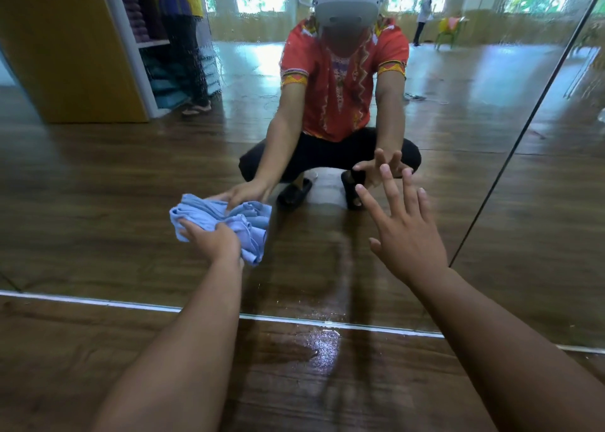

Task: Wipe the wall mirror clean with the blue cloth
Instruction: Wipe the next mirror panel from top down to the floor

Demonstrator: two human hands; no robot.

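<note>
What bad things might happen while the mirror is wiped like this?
1. The wet patch on the wooden floor at the foot of the wall mirror looks slippery, so the crouching person might slide.
2. The right hand, bare with fingers spread, is very near the glass and might leave smudges.
3. The left hand grips the blue cloth in a bunch, so it may leave streaks.

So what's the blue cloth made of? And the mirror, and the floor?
The blue cloth looks like soft matte fabric; it bunches into folds in the left hand. The mirror is glossy reflective glass; it shows the room and carries droplets near the top. The floor is glossy wood-look planks with grain lines and glare; real wood or laminate, I cannot tell.
</note>
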